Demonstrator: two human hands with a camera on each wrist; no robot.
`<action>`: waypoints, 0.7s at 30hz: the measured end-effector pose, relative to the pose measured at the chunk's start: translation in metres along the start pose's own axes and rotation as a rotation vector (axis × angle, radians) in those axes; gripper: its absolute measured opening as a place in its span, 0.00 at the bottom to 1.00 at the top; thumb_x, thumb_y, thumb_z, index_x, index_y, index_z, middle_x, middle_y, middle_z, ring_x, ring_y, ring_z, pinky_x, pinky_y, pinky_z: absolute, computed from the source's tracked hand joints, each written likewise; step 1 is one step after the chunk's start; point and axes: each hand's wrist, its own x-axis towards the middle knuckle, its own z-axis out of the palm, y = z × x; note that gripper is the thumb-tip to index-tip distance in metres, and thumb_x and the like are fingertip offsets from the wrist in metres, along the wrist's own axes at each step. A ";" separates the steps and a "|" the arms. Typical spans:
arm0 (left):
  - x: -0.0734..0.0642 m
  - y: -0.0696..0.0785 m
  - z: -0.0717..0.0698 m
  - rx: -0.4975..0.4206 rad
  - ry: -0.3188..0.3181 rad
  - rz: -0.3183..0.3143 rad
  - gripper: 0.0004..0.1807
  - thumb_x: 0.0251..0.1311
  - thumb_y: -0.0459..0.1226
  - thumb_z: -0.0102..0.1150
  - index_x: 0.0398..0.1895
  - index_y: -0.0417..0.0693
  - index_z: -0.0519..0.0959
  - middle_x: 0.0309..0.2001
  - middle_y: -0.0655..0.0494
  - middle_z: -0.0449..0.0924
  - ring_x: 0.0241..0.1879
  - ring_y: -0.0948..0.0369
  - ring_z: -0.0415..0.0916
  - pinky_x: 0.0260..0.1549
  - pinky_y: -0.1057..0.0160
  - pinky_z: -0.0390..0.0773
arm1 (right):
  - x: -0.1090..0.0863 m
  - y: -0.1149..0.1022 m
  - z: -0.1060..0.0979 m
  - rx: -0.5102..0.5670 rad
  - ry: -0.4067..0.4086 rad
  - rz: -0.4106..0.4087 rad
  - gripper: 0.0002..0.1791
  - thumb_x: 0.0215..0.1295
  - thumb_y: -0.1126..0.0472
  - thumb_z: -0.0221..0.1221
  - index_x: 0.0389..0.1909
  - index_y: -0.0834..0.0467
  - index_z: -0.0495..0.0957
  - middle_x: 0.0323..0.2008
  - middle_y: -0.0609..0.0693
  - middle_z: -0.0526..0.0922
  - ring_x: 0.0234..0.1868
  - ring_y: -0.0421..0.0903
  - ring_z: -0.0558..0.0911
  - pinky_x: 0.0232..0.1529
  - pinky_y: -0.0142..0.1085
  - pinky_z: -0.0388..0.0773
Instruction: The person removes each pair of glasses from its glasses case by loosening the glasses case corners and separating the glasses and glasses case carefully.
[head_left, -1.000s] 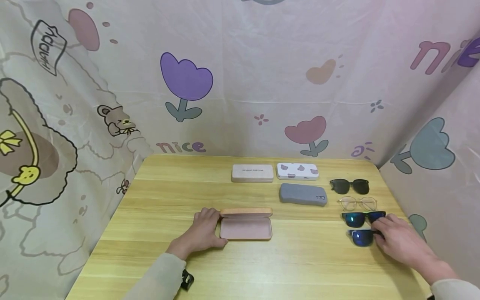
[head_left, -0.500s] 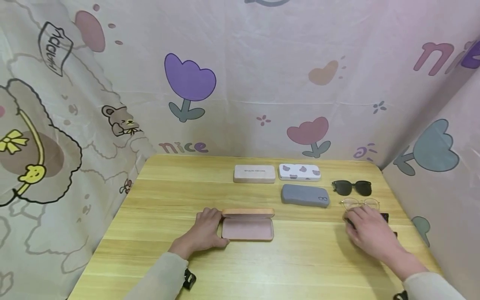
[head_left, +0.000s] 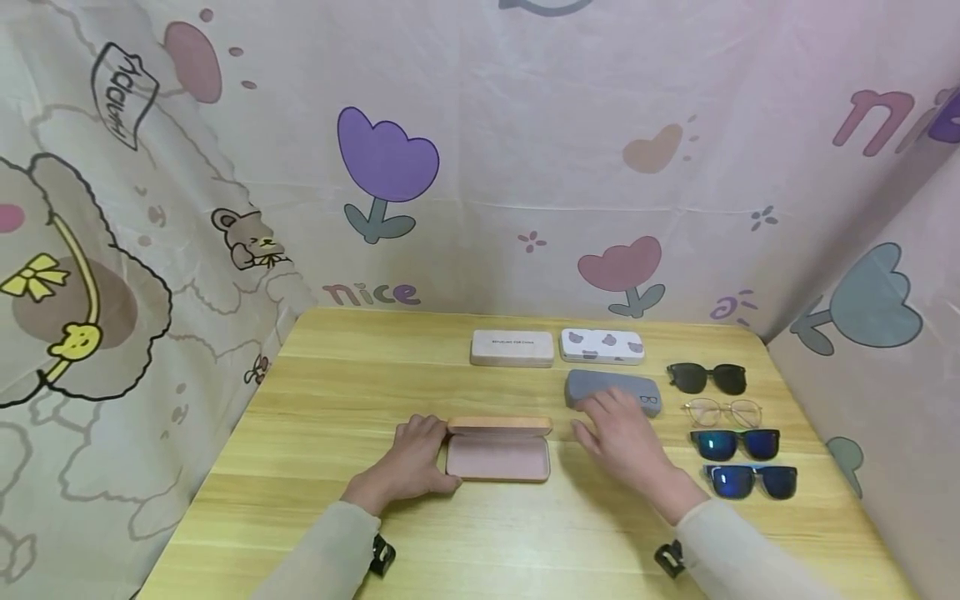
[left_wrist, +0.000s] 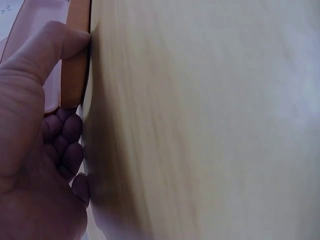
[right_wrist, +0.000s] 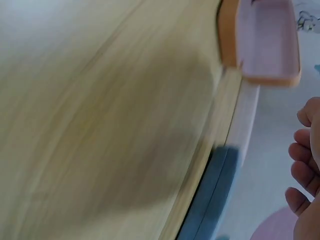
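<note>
An eyeglass case [head_left: 498,460] with an orange-tan shell and pink lining lies open in the middle of the table, its lid raised at the back. My left hand [head_left: 408,462] holds its left end. In the left wrist view the thumb presses over the front wall of the case [left_wrist: 75,82], with the other fingers curled by its end. My right hand [head_left: 626,442] is over the table to the right of the case, overlapping a closed grey glasses case [head_left: 603,382] in the head view. In the right wrist view its loosely curled fingers [right_wrist: 303,172] hold nothing.
Behind are a closed beige case [head_left: 512,348] and a white patterned case [head_left: 602,347]. Down the right side lie black sunglasses [head_left: 690,377], thin-framed clear eyeglasses [head_left: 705,411] and two pairs of blue-lensed sunglasses [head_left: 717,445]. A printed curtain [head_left: 480,150] hangs behind the table [head_left: 337,367].
My right hand has left the blue-lensed sunglasses and moved left toward the grey case, passing over the glasses row. My left hand stays on the open case. The head view has shifted slightly.
</note>
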 end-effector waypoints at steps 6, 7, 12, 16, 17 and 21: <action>0.000 0.000 0.000 0.001 -0.001 0.003 0.45 0.47 0.54 0.77 0.64 0.36 0.75 0.55 0.52 0.76 0.57 0.52 0.66 0.57 0.47 0.63 | 0.021 -0.028 0.012 0.120 0.006 0.044 0.16 0.70 0.50 0.67 0.47 0.59 0.84 0.44 0.52 0.87 0.47 0.51 0.79 0.54 0.49 0.77; 0.000 0.000 0.000 0.002 0.000 0.002 0.45 0.47 0.54 0.78 0.64 0.37 0.75 0.55 0.53 0.76 0.57 0.52 0.66 0.57 0.47 0.63 | 0.024 -0.032 0.014 0.131 0.007 0.054 0.17 0.69 0.49 0.67 0.47 0.59 0.84 0.44 0.52 0.87 0.47 0.50 0.79 0.53 0.48 0.77; 0.000 0.000 0.000 0.000 0.003 -0.003 0.45 0.48 0.54 0.78 0.64 0.37 0.75 0.56 0.52 0.76 0.57 0.52 0.66 0.57 0.48 0.63 | 0.034 -0.049 0.015 0.131 -0.040 0.107 0.20 0.69 0.47 0.68 0.47 0.60 0.84 0.46 0.53 0.88 0.48 0.52 0.81 0.53 0.50 0.76; 0.000 0.000 0.000 -0.013 0.003 -0.008 0.44 0.47 0.53 0.78 0.64 0.36 0.75 0.56 0.52 0.76 0.57 0.52 0.65 0.57 0.48 0.62 | 0.039 -0.062 0.014 0.093 -0.085 0.141 0.22 0.68 0.44 0.69 0.45 0.60 0.85 0.44 0.54 0.88 0.49 0.54 0.82 0.54 0.51 0.77; -0.001 0.000 0.000 -0.014 0.003 -0.009 0.44 0.47 0.53 0.78 0.64 0.36 0.75 0.56 0.52 0.76 0.57 0.52 0.65 0.57 0.48 0.62 | 0.040 -0.065 0.014 0.081 -0.091 0.148 0.21 0.68 0.45 0.69 0.42 0.60 0.85 0.42 0.53 0.88 0.46 0.53 0.82 0.54 0.51 0.77; -0.001 0.000 0.000 -0.003 0.007 -0.005 0.45 0.47 0.54 0.77 0.64 0.36 0.74 0.55 0.52 0.76 0.56 0.52 0.65 0.57 0.49 0.63 | 0.041 -0.074 0.015 0.032 -0.093 0.188 0.19 0.66 0.44 0.69 0.33 0.56 0.83 0.31 0.48 0.84 0.36 0.48 0.79 0.47 0.47 0.78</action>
